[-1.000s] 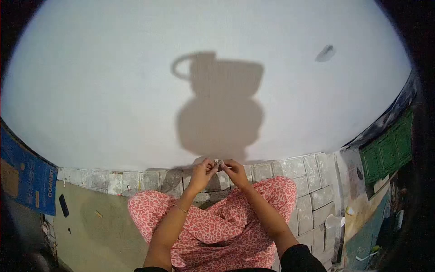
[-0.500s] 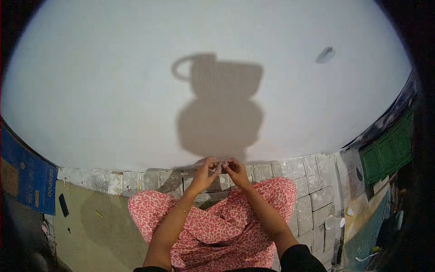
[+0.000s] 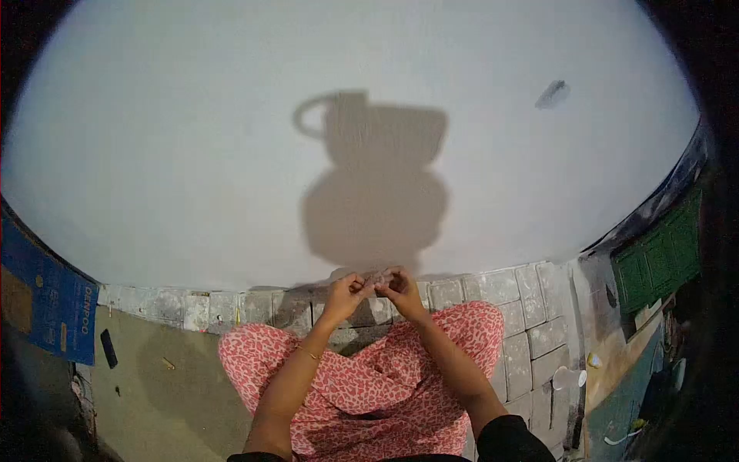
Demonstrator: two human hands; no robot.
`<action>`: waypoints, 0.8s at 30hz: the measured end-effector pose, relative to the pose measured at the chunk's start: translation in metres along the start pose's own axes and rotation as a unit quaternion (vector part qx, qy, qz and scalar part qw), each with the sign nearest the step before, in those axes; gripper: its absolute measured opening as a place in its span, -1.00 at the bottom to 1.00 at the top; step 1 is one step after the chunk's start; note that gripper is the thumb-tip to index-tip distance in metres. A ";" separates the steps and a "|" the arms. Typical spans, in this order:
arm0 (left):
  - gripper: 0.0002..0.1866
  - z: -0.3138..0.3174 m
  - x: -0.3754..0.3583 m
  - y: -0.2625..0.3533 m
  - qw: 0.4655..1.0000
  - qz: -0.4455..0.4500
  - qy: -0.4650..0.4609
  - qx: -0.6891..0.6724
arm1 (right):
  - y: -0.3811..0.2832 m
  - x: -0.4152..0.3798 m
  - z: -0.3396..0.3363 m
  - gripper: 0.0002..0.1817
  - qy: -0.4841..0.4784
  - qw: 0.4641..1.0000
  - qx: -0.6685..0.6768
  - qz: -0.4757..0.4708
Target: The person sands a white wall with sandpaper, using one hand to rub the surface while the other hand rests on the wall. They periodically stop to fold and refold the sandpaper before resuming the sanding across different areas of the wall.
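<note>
Close to the foot of the white wall (image 3: 192, 177), my left hand (image 3: 343, 297) and my right hand (image 3: 402, 294) meet above the paving. Between their fingertips is a small greyish thing (image 3: 375, 279), too small and blurred to name. The left fingers are curled in a pinch, with the thumb toward the right hand. My right hand bends its fingers over the same thing, its thumb close to the left fingertips. Under both hands lie grey paving bricks (image 3: 373, 309).
My knees in pink patterned cloth (image 3: 369, 377) lie below the hands. At left are a blue cardboard box (image 3: 69, 308), a dark flat object (image 3: 108, 349) and a mat-like floor (image 3: 154, 408). A green panel (image 3: 658, 250) and a white cup-like object (image 3: 570, 378) are at right.
The left fingers have curled in tighter and shifted slightly down. My right hand stays nearly in place, its fingers a little higher over the small greyish thing.
</note>
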State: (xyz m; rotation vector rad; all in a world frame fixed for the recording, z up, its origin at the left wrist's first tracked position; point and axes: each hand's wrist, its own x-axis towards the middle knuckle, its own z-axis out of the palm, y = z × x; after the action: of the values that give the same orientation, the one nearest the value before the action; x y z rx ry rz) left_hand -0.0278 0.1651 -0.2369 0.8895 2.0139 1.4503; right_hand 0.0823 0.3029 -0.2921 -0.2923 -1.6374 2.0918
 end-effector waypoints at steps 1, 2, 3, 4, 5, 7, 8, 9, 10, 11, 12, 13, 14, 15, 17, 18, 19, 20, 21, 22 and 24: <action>-0.76 -0.002 0.000 0.003 1.000 -0.011 -0.007 0.017 | -0.001 0.000 0.002 -0.69 0.012 0.999 0.021 -0.023; -0.76 -0.002 0.001 0.000 1.000 -0.010 -0.006 0.017 | -0.006 -0.001 0.005 -0.69 0.012 0.999 0.021 -0.023; -0.77 0.000 0.002 -0.006 1.000 0.000 0.000 -0.005 | -0.012 -0.003 0.008 -0.67 0.015 0.999 -0.012 -0.033; -0.77 0.001 0.004 -0.012 1.000 0.011 0.007 -0.026 | -0.016 -0.003 0.011 -0.64 0.018 0.998 -0.044 -0.043; -0.77 0.002 0.007 -0.016 1.000 0.011 0.008 -0.027 | -0.015 -0.004 0.012 -0.64 0.017 0.998 -0.044 -0.042; -0.79 0.003 0.011 -0.025 0.993 0.086 0.028 -0.080 | -0.011 -0.006 0.013 -0.63 0.042 0.987 -0.123 -0.099; -0.79 0.003 0.013 -0.031 0.993 0.086 0.028 -0.080 | -0.023 -0.007 0.019 -0.63 0.042 0.987 -0.123 -0.098; -0.80 0.002 0.014 -0.036 0.995 0.045 0.032 -0.078 | -0.047 -0.010 0.029 -0.62 0.024 0.938 -0.291 -0.186; -0.81 0.001 0.015 -0.039 0.996 0.004 0.037 -0.075 | -0.060 -0.011 0.035 -0.60 0.005 0.854 -0.447 -0.266; -0.81 -0.001 0.013 -0.030 0.996 0.004 0.038 -0.076 | -0.058 -0.012 0.035 -0.60 0.004 0.854 -0.447 -0.266; -0.81 -0.006 0.009 -0.014 0.989 -0.075 0.020 -0.128 | -0.055 -0.012 0.035 -0.57 -0.039 0.838 -0.478 -0.262; -0.82 -0.009 0.007 -0.005 0.972 -0.153 0.003 -0.179 | -0.052 -0.012 0.036 -0.53 -0.081 0.819 -0.507 -0.257; -0.82 -0.010 0.007 -0.009 0.972 -0.154 0.004 -0.179 | -0.057 -0.012 0.041 -0.56 -0.065 0.812 -0.511 -0.276; -0.78 -0.011 0.007 -0.016 0.963 -0.162 -0.037 -0.211 | -0.052 -0.011 0.038 -0.56 -0.066 0.812 -0.511 -0.275; -0.75 -0.012 0.005 -0.022 0.952 -0.168 -0.075 -0.245 | -0.043 -0.005 0.030 -0.60 -0.031 0.822 -0.474 -0.315; -0.69 -0.013 0.004 -0.021 0.936 -0.168 -0.099 -0.293 | -0.043 -0.006 0.028 -0.60 -0.033 0.822 -0.473 -0.316; -0.64 -0.014 0.005 -0.021 0.917 -0.165 -0.121 -0.341 | -0.044 -0.006 0.025 -0.63 -0.007 0.815 -0.475 -0.333; -0.52 -0.015 0.001 -0.007 0.934 -0.165 -0.104 -0.299 | -0.050 -0.005 0.025 -0.66 0.020 0.806 -0.476 -0.350; -0.52 -0.018 0.004 -0.008 0.935 -0.159 -0.100 -0.301 | -0.067 -0.005 0.030 -0.66 0.016 0.804 -0.476 -0.356; -0.48 -0.018 0.008 -0.010 0.938 -0.177 -0.113 -0.275 | -0.098 -0.005 0.038 -0.70 0.049 0.765 -0.503 -0.399; -0.36 -0.012 0.019 -0.030 0.942 -0.182 -0.134 -0.247 | -0.167 -0.009 0.056 -0.73 0.129 0.679 -0.531 -0.490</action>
State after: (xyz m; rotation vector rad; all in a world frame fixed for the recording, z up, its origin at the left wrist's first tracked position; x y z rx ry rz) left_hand -0.0559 0.1653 -0.2617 0.4405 1.4212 1.4322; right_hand 0.1030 0.2812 -0.1188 -0.0039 -1.9670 0.1723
